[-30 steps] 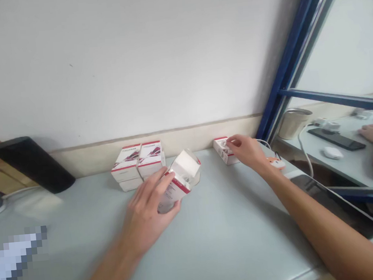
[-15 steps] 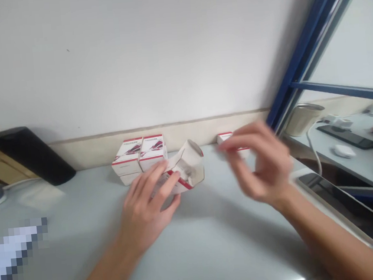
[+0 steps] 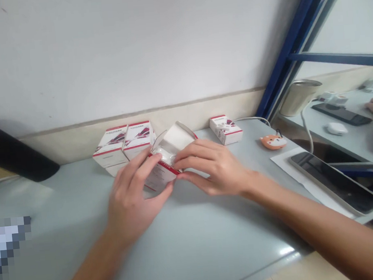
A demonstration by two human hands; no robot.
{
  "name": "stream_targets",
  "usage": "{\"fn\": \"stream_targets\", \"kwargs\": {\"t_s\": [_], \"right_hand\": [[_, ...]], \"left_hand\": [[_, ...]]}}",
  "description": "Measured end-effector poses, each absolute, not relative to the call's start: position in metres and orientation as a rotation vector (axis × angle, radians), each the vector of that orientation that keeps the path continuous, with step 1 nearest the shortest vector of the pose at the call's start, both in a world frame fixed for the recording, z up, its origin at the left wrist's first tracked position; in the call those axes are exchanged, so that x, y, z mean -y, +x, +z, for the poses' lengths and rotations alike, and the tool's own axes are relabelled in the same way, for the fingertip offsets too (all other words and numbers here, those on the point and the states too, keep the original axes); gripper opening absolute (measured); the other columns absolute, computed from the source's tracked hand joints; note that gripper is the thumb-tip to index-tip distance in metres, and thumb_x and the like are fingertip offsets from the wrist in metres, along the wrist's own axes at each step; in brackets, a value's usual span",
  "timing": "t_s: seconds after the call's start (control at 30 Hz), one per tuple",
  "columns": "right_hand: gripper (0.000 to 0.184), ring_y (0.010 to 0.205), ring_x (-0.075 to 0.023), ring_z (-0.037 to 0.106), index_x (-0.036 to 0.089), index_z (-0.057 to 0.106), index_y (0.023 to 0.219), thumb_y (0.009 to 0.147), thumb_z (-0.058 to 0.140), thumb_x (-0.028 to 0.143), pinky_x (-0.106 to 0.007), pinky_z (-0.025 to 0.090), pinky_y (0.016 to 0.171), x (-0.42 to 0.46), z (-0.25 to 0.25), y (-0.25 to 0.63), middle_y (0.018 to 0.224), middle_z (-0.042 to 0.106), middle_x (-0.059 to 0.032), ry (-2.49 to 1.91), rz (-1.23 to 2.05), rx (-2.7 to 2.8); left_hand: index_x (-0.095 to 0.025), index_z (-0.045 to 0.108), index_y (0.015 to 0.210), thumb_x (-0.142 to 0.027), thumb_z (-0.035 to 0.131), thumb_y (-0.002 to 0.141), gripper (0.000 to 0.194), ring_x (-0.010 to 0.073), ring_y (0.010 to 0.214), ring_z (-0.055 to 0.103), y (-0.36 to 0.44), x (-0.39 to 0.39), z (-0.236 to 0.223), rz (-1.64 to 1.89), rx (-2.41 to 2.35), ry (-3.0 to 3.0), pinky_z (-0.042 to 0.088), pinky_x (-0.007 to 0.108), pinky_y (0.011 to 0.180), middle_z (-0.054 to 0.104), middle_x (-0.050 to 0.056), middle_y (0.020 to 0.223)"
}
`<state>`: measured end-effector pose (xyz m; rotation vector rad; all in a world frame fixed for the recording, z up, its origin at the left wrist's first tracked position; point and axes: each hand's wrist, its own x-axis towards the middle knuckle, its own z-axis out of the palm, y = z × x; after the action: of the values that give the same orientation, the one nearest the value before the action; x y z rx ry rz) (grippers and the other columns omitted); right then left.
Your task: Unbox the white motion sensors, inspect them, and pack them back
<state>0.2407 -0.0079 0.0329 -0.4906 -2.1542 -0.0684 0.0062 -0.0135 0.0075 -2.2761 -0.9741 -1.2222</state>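
Observation:
My left hand [image 3: 134, 192] is wrapped round a small white and red cardboard box [image 3: 160, 177], thumb on its near side and fingers over the far left. The box is tilted, and its flaps stand up at the open end. Clear plastic [image 3: 167, 154] shows inside. My right hand [image 3: 213, 166] is at the opening, pinching the near right edge with the thumb outside and the fingers just inside. Those fingertips are partly hidden, so I cannot tell whether they also touch the plastic.
Stacked closed boxes [image 3: 110, 142] stand left by the wall. Another box [image 3: 226, 130] with small white pieces on top lies right. Beyond it are an orange animal-faced case [image 3: 272, 141] and a phone [image 3: 335, 181]. A black cylinder [image 3: 14, 150] leans left; a blue frame [image 3: 284, 48] borders the right.
My right hand has come down and left from the air to the box opening. The box in my left hand has tipped more upright. The view has shifted slightly.

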Motion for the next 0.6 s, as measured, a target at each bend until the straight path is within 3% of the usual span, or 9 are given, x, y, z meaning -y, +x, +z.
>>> {"fn": "stream_targets", "kwargs": {"t_s": [0.13, 0.27, 0.33, 0.4, 0.5, 0.6], "right_hand": [[0.010, 0.086, -0.0207, 0.072, 0.023, 0.070, 0.092, 0.100, 0.067, 0.028, -0.038, 0.056, 0.081, 0.004, 0.051, 0.260, 0.092, 0.078, -0.0050, -0.587, -0.028, 1.844], [0.014, 0.090, -0.0241, 0.068, 0.024, 0.072, 0.088, 0.094, 0.070, 0.036, -0.039, 0.051, 0.081, -0.027, 0.052, 0.314, 0.097, 0.075, -0.0057, -1.264, -0.304, 1.541], [0.015, 0.082, -0.0242, 0.067, 0.024, 0.074, 0.084, 0.092, 0.070, 0.035, -0.037, 0.047, 0.074, -0.044, 0.044, 0.343, 0.090, 0.074, -0.0053, -1.699, -0.244, 1.605], [0.015, 0.085, -0.0257, 0.068, 0.024, 0.078, 0.089, 0.092, 0.068, 0.035, -0.036, 0.044, 0.072, -0.056, 0.034, 0.364, 0.095, 0.075, -0.0063, -1.936, -0.171, 1.712], [0.018, 0.092, -0.0252, 0.068, 0.027, 0.081, 0.098, 0.092, 0.064, 0.032, -0.035, 0.043, 0.073, -0.062, 0.024, 0.379, 0.110, 0.076, -0.0058, -1.961, -0.102, 1.889], [0.021, 0.085, -0.0238, 0.068, 0.027, 0.082, 0.101, 0.091, 0.067, 0.038, -0.034, 0.043, 0.070, -0.060, 0.025, 0.384, 0.104, 0.077, -0.0066, -1.929, -0.010, 1.892]], "left_hand": [[-0.030, 0.052, 0.146, -0.019, 0.084, 0.081, 0.074, 0.0311, 0.122, 0.070, 0.013, 0.019, 0.003, -1.360, 1.095, -2.299, 0.058, 0.047, 0.107, 0.068, 0.010, 0.139], [-0.031, 0.052, 0.145, -0.019, 0.083, 0.082, 0.071, 0.0290, 0.124, 0.069, 0.013, 0.021, 0.003, -1.366, 1.093, -2.328, 0.058, 0.044, 0.107, 0.067, 0.009, 0.140], [-0.030, 0.052, 0.144, -0.019, 0.083, 0.083, 0.069, 0.0279, 0.124, 0.069, 0.013, 0.022, 0.004, -1.335, 1.082, -2.329, 0.058, 0.042, 0.106, 0.067, 0.009, 0.141], [-0.029, 0.053, 0.142, -0.019, 0.082, 0.084, 0.065, 0.0269, 0.124, 0.069, 0.013, 0.024, 0.005, -1.296, 1.063, -2.325, 0.058, 0.040, 0.105, 0.068, 0.009, 0.140], [-0.028, 0.054, 0.140, -0.018, 0.081, 0.085, 0.061, 0.0257, 0.123, 0.070, 0.014, 0.025, 0.006, -1.276, 1.033, -2.320, 0.058, 0.038, 0.104, 0.068, 0.009, 0.139], [-0.028, 0.054, 0.141, -0.019, 0.080, 0.086, 0.061, 0.0258, 0.124, 0.069, 0.013, 0.026, 0.005, -1.285, 1.064, -2.321, 0.057, 0.039, 0.105, 0.067, 0.009, 0.141]]}}
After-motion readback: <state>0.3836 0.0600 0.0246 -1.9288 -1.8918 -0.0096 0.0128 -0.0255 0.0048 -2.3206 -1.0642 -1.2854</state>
